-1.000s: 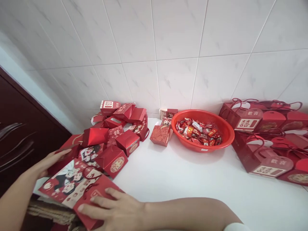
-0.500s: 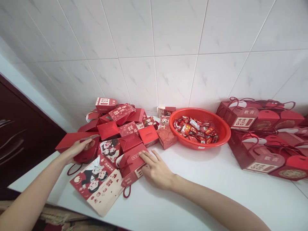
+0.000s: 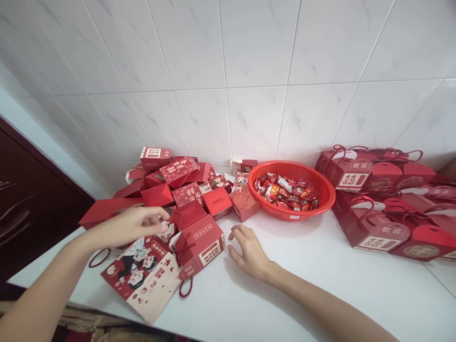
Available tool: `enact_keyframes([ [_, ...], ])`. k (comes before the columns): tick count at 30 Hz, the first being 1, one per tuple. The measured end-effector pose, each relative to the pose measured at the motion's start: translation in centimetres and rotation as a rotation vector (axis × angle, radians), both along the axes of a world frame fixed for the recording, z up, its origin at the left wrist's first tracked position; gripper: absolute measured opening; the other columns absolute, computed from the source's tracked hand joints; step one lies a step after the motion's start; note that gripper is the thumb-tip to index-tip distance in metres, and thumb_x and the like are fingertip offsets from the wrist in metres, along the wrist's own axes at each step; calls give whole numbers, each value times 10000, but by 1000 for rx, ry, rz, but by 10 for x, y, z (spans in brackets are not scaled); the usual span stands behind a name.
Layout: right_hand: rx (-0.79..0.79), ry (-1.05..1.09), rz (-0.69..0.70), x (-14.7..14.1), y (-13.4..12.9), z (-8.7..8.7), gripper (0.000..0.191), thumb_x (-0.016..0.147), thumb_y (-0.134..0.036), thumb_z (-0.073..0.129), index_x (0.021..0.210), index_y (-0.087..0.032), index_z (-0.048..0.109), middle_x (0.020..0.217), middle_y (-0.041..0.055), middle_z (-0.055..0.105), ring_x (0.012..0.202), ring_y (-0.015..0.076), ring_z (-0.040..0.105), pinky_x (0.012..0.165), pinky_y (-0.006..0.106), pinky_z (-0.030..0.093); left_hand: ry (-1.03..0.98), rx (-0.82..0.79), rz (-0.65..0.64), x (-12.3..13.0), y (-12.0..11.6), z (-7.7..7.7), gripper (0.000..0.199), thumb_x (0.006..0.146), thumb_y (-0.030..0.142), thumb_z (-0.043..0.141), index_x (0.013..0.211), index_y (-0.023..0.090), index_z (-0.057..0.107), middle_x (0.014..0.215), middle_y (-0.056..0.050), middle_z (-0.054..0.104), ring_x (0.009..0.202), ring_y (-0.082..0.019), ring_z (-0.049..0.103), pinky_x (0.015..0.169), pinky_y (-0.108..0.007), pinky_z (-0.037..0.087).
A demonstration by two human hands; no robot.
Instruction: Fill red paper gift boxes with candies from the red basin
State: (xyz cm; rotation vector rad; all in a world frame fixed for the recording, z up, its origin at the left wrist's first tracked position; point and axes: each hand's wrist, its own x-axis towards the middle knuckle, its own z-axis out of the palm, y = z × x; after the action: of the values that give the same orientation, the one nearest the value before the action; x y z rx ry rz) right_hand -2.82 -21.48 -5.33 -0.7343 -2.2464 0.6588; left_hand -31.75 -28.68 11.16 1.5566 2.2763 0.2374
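Observation:
My left hand (image 3: 140,223) hovers over the left side of a heap of red boxes, fingers loosely curved and apart, with nothing visible in it. My right hand (image 3: 251,249) is on the white table just right of a red candy box (image 3: 199,244), not touching it, its fingers bent and apart. That box lies on its side, a dark red cord loop (image 3: 185,288) sticking out below. Left of it is a flat printed carton (image 3: 142,278) with cartoon figures and a cream panel. Part of the heap is hidden behind my left hand.
A red plastic basket (image 3: 329,197) of wrapped candies (image 3: 285,190) stands behind my right hand. At the right, several red boxes with cord handles (image 3: 384,232) stand in rows. A tiled wall (image 3: 256,118) runs along the back; the table's front edge is near me.
My left hand has let go of the red box at the left and moved right above the heap. My right hand has come off the candy box and shifted right.

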Motion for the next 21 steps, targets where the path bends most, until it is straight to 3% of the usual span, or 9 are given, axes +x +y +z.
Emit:
enact_keyframes([
  [3,-187,-5,38,3,-5,4,174,880,-189,555,1053,-208,544,1073,88,649,888,219,640,859,407,508,-90,-278,-241,35,-3,-9,772,712,424,646,1440,219,490,947,-16,739,886,-238,681,740,-251,495],
  [5,-330,32,96,5,-7,5,167,884,-206,551,1050,-215,535,1064,67,659,804,180,649,786,349,520,-61,-326,-294,51,-3,-14,911,698,364,629,1545,207,333,963,-34,729,886,-257,686,740,-276,501],
  [8,-490,114,149,10,-7,5,102,907,-278,538,991,-220,532,990,37,666,743,155,646,678,281,508,-74,-337,-399,68,-1,-16,973,696,315,616,1585,261,223,935,-16,708,843,-244,688,732,-282,504],
  [12,-682,289,85,26,-4,4,293,932,-505,496,959,-214,520,925,28,644,695,147,649,649,283,517,-37,-251,-532,95,2,-16,972,696,264,624,1576,355,224,1205,-47,657,1031,-254,649,860,-301,497],
  [15,-904,404,28,42,-6,10,477,862,-683,520,938,-215,470,882,16,633,615,153,668,619,310,542,70,-172,-577,123,8,-21,949,732,345,640,1580,347,214,1389,-103,535,1185,-320,585,941,-370,481],
  [18,-1052,463,17,58,-15,24,544,800,-721,595,943,-227,416,819,-15,633,599,181,702,639,344,570,189,-49,-598,146,17,-30,894,787,356,606,1585,311,206,1305,-131,530,997,-306,665,842,-376,513],
  [21,-1102,479,53,73,-24,39,535,797,-703,618,935,-230,410,797,-18,653,618,205,723,652,359,578,236,109,-669,157,30,-33,823,807,170,510,1575,295,240,1181,-94,547,829,-222,670,745,-312,509],
])
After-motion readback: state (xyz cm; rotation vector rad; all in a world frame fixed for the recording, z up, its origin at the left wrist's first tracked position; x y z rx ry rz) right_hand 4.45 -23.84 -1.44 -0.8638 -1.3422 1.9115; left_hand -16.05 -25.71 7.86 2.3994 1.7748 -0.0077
